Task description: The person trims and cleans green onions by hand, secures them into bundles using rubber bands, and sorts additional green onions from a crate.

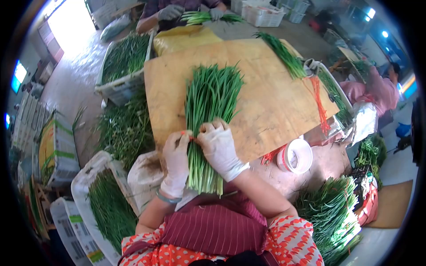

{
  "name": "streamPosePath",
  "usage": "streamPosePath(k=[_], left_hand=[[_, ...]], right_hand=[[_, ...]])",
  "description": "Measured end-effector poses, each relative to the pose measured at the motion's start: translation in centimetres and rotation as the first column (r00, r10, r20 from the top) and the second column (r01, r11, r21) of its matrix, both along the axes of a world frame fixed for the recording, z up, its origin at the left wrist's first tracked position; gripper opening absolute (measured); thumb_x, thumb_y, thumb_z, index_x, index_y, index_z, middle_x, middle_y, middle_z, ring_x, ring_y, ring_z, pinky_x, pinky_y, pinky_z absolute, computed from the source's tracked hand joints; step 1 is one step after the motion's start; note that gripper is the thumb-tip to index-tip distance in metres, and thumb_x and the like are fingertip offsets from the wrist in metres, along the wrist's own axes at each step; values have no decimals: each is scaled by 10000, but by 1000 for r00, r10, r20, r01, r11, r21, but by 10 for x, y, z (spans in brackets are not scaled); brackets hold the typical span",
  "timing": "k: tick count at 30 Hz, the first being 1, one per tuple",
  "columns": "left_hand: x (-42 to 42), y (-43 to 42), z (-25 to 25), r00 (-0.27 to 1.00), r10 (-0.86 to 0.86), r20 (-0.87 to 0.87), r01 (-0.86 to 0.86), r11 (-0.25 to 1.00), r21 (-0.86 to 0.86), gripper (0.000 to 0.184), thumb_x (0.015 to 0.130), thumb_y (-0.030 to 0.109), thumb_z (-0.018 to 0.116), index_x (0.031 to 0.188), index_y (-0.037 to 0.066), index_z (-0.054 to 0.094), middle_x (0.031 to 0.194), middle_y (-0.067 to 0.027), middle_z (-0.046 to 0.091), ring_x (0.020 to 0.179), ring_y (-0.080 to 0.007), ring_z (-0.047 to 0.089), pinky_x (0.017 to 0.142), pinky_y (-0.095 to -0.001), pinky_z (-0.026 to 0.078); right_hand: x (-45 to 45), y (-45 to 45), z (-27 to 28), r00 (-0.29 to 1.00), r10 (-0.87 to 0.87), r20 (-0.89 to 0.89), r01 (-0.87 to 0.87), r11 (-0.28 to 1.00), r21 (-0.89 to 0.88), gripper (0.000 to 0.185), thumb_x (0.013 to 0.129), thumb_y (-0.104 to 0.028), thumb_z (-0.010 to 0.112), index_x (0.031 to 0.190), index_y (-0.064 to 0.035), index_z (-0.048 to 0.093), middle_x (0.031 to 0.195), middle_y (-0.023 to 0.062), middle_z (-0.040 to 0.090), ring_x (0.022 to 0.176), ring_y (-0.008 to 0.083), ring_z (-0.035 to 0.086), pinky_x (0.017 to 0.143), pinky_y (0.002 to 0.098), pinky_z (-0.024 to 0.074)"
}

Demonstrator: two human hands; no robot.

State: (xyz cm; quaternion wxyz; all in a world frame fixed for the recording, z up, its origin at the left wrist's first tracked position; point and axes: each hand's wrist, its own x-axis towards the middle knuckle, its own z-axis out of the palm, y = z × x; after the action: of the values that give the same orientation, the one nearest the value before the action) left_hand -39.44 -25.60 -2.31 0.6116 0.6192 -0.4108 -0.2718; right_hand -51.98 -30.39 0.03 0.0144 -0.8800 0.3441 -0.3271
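A thick bunch of long green leafy stalks [213, 95] lies on the wooden board [275, 111], its pale cut ends toward my body. My left hand [176, 155], in a whitish glove, is at the left side of the bunch, its fingers closed on a red tie [191, 137]. My right hand [217, 144], gloved too, rests over the right side of the stalks with its fingertips bent in near the same tie. What the right fingertips hold is too small to make out.
Red ties [320, 106] hang at the board's right edge near a smaller bunch [284, 55]. A white bucket [296, 157] stands below. Crates of greens [106, 195] flank the left. Across the board, a co-worker's gloved hands [171, 12] handle stalks; another person [375, 91] is at right.
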Motion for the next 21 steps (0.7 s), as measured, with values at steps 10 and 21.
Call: streamPosePath(k=[10, 21], left_hand=[[-28, 5, 8, 864, 75, 498, 115, 934, -339, 69, 770, 20, 588, 837, 37, 589, 838, -101, 612, 822, -274, 570, 905, -404, 396], [-27, 3, 28, 852, -217, 476, 355, 909, -220, 124, 796, 86, 598, 913, 45, 608, 927, -110, 597, 920, -273, 553, 907, -367, 394]], right_hand=[[2, 27, -16, 892, -273, 361, 92, 890, 446, 267, 768, -195, 598, 1007, -113, 515, 911, 125, 605, 728, 321, 608, 591, 410, 478], [-19, 27, -38, 742, -350, 571, 74, 891, 449, 85, 793, -62, 615, 872, -70, 585, 739, 82, 598, 601, 227, 583, 542, 307, 461]])
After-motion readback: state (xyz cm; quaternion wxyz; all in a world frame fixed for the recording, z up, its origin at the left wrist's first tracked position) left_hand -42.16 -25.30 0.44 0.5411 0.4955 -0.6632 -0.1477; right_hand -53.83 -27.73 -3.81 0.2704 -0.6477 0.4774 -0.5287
